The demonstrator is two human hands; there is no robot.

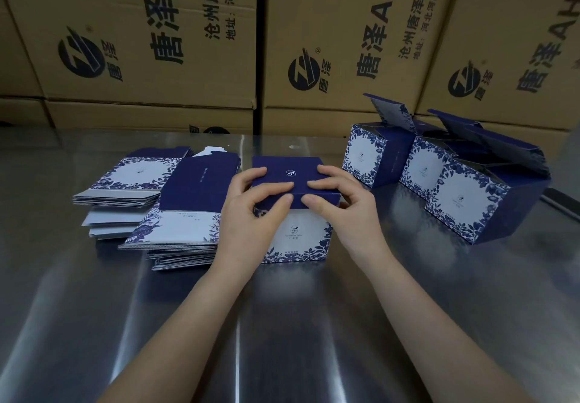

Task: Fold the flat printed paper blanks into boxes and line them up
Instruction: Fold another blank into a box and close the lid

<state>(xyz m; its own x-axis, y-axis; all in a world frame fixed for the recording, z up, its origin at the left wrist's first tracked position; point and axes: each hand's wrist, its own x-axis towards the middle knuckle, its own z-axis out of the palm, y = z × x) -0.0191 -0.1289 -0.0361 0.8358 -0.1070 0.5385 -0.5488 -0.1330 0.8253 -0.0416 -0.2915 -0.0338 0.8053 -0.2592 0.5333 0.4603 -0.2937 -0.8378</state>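
A blue-and-white floral box (298, 236) stands on the steel table in front of me, its dark blue lid folded down on top. My left hand (251, 211) grips the lid's left side, fingers over the top and thumb at the front flap. My right hand (342, 205) grips the lid's right side the same way, thumb on the front flap. To the left lie stacks of flat printed blanks (175, 211). To the right, three folded boxes (439, 180) stand in a diagonal row with their lids open.
The steel table (282, 324) stretches toward me, shiny and reflective. Large brown cartons (188, 42) with printed logos form a wall right behind the table's far edge. A second pile of blanks (125, 180) sits at the far left.
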